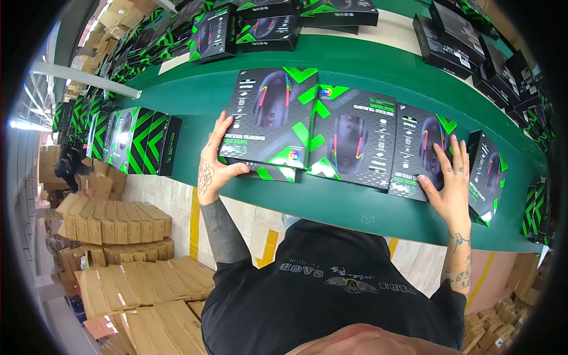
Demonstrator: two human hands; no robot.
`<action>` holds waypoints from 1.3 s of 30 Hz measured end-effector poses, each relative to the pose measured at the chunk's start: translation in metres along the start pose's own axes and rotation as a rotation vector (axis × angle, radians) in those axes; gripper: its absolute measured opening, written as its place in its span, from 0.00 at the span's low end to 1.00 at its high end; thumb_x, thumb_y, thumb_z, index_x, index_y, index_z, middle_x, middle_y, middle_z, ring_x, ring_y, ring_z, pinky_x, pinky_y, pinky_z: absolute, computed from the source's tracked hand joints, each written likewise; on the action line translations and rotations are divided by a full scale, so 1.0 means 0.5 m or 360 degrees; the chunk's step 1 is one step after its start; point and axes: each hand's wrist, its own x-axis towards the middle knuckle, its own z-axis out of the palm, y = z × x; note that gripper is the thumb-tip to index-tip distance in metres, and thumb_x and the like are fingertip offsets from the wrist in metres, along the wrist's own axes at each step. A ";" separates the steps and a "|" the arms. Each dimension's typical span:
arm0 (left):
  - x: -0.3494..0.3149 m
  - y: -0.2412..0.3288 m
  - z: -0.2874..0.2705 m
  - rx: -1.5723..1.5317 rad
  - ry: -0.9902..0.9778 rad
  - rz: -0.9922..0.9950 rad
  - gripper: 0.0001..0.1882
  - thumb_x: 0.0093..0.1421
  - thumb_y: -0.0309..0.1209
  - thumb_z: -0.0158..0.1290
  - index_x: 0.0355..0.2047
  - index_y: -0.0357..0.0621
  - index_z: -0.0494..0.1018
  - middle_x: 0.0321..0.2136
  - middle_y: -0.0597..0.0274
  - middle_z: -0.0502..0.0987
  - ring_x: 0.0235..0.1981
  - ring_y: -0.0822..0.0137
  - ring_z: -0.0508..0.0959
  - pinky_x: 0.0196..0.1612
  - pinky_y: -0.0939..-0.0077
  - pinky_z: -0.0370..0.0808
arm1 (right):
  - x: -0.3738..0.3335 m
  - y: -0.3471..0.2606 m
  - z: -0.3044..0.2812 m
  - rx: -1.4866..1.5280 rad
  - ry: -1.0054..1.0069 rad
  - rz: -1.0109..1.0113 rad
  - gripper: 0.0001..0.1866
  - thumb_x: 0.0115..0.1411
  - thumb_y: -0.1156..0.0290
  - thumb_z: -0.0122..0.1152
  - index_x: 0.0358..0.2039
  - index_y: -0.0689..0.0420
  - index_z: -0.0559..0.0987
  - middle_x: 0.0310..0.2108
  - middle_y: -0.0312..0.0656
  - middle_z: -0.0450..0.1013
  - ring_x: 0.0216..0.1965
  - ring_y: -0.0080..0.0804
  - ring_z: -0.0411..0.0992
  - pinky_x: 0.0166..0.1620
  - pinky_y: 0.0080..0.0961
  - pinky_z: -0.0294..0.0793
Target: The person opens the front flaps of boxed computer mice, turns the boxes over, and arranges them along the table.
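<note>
My left hand [214,160] grips the lower left corner of a black and green gaming mouse box [269,121], thumb along its near edge and fingers up its left side. Under that box, another box [272,172] shows along the near edge. Beside it to the right lies a second mouse box [353,139], printed the other way up. My right hand [451,183] rests with spread fingers on a third mouse box [408,151], at the right of this row. A tilted mouse box [487,177] sits just right of that hand.
All these boxes lie on a green table [361,216]. A row of upright boxes [133,141] stands on the left. More mouse boxes [266,32] lie along a pale strip at the back. Brown cartons [142,284] are stacked on the floor at left; another person [72,167] is beyond.
</note>
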 end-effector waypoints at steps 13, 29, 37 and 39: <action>-0.003 0.018 0.005 -0.0053 -0.0115 0.0175 0.44 0.37 0.33 0.69 0.56 0.41 0.61 0.45 0.45 0.73 0.44 0.52 0.76 0.46 0.68 0.73 | 0.127 -0.330 0.073 0.1186 -0.0467 -0.0642 0.50 0.50 0.55 0.64 0.64 0.59 0.44 0.64 0.62 0.39 0.64 0.54 0.45 0.63 0.37 0.51; -0.082 -0.096 0.062 -0.1521 0.0462 -0.0224 0.69 0.20 0.55 0.72 0.60 0.42 0.48 0.52 0.53 0.61 0.54 0.57 0.64 0.56 0.64 0.64 | -0.007 0.286 -0.037 -0.0179 0.0541 0.0893 0.34 0.53 0.51 0.59 0.55 0.59 0.67 0.51 0.55 0.66 0.55 0.45 0.64 0.56 0.35 0.62; -0.007 -0.067 0.061 -0.1128 0.0004 -0.0301 0.69 0.18 0.53 0.73 0.60 0.44 0.47 0.50 0.58 0.60 0.52 0.61 0.66 0.53 0.68 0.67 | -0.015 0.249 -0.018 0.0127 0.0202 0.0973 0.38 0.49 0.45 0.60 0.58 0.46 0.64 0.58 0.58 0.57 0.52 0.49 0.66 0.54 0.35 0.65; -0.008 -0.067 0.049 -0.1049 -0.0051 -0.0238 0.69 0.19 0.53 0.73 0.59 0.45 0.47 0.51 0.57 0.59 0.52 0.60 0.66 0.53 0.67 0.68 | -0.014 0.248 -0.011 0.0111 0.0192 0.0952 0.39 0.48 0.44 0.61 0.58 0.45 0.64 0.58 0.58 0.57 0.47 0.48 0.70 0.52 0.34 0.67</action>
